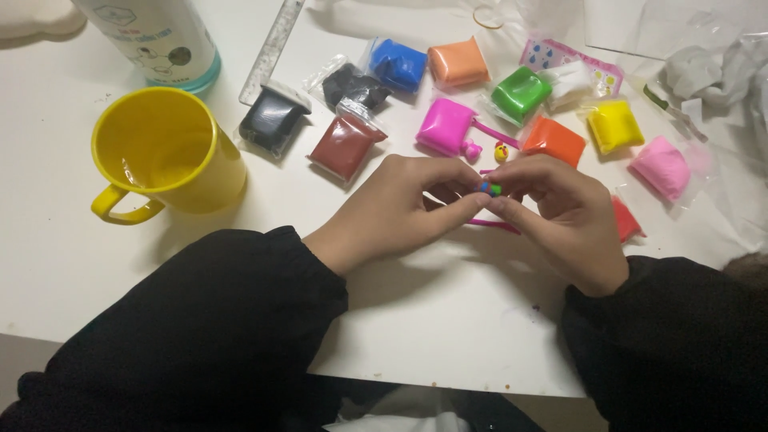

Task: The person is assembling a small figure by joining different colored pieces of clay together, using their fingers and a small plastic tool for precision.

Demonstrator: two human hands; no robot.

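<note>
Left hand [404,204] and right hand [560,212] are both pinching a tiny clay piece [490,188], looks blue-green; magenta clay pack [446,126] lying just beyond.

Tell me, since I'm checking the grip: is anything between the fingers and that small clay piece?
Nothing visible. The left hand and right hand pinch the small blue-green clay piece directly between their fingertips, above the white table.

Bare white table [448,320] lies open between the two black sleeves and the near edge. Beyond the left hand [400,210] and right hand [560,218], a crowded band of clay packets [448,126] blocks the way. A yellow mug [164,152] stands at the left, with a ruler [272,50] behind it.
</note>
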